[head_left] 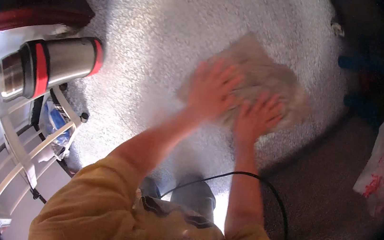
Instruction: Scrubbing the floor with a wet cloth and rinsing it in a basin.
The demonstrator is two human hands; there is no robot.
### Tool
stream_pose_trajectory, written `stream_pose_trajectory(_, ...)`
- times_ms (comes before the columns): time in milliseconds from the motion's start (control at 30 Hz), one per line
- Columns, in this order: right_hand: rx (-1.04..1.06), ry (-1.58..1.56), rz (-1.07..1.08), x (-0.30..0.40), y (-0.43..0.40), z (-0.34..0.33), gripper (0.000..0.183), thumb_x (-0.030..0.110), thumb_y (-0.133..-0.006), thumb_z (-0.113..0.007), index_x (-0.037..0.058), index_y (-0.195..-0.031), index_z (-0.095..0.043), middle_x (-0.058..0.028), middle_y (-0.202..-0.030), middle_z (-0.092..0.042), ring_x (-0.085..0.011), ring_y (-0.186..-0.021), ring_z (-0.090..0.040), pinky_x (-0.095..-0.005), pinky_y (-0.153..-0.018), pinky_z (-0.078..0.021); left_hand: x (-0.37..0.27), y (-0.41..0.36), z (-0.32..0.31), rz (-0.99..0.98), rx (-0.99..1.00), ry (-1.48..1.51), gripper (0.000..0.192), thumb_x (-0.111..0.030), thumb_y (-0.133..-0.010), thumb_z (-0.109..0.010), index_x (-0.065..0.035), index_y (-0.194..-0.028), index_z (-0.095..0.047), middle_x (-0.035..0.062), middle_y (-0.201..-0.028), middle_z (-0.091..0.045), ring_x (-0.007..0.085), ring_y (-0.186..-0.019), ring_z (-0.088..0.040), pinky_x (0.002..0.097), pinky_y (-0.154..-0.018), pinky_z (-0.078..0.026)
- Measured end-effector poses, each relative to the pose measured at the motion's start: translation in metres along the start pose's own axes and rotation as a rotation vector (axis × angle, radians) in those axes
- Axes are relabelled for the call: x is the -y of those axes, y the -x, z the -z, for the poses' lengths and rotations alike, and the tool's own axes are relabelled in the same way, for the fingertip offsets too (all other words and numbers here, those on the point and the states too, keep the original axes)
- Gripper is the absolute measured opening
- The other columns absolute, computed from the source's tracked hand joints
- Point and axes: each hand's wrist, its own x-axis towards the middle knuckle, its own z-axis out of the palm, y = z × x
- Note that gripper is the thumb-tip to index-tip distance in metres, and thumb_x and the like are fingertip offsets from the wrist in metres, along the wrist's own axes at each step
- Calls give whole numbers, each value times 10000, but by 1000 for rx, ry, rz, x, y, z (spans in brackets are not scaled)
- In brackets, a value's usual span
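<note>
A brown cloth (266,68), crumpled and blurred by motion, lies on the light speckled carpet (152,36) before me. My left hand (213,90) rests on its left part with the fingers spread. On the lower middle of the cloth, close beside, is my right hand (258,117), also with its fingers apart. Both palms face down, so what is under them is hidden. Neither hand shows a clear grip on the fabric.
A steel flask with red bands (70,60) is at the left, above a pale metal rack (33,151). Dark red furniture (48,5) stands behind. A black cable (281,199) arcs past my right arm. A white sheet with red marks (379,172) lies far right.
</note>
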Motion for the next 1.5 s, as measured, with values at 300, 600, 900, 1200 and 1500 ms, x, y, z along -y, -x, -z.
stream_pose_trajectory(300,113,-386,390,182,-101,29,625,489,-845,-683,269,-1421,-582,-199,-1575,-401,-483,-1476,-281,-746,-1148,-186,156,19,95,315,23,-286,662,-372,-939,-517,-124,-1546,-421,148,-1625,-338,424,-1529,-216,636,-1226,-131)
stream_pose_trajectory(600,-109,-321,494,272,-290,-13,585,506,-916,-570,285,-1457,-549,-146,-1618,-356,-435,-1511,-233,-732,-1167,-126,253,-134,98,473,-268,-357,666,-436,-945,-541,-149,-1537,-432,141,-1630,-332,420,-1544,-152,633,-1228,-59)
stream_pose_trajectory(900,-244,-256,531,335,-420,-53,580,530,-994,-411,277,-1507,-506,-121,-1631,-362,-388,-1521,-246,-683,-1203,-75,325,-250,101,562,-384,-560,651,-500,-1003,-448,-167,-1559,-401,130,-1640,-330,431,-1514,-242,649,-1202,-154)
stream_pose_trajectory(1200,79,-35,477,345,-428,-37,583,461,-1042,-315,188,-1533,-472,-97,-1655,-338,-323,-1557,-208,-615,-1234,-59,313,-262,113,642,-304,-437,665,-484,-1027,-366,-131,-1591,-350,142,-1663,-295,389,-1521,-259,555,-1241,-149)
stream_pose_trajectory(1500,-232,-162,448,307,-303,-38,567,444,-1051,-310,188,-1527,-480,-70,-1640,-365,-287,-1537,-263,-575,-1236,-130,277,-166,87,501,-360,-374,639,-447,-1026,-386,-108,-1567,-395,158,-1650,-313,379,-1514,-276,555,-1240,-164)
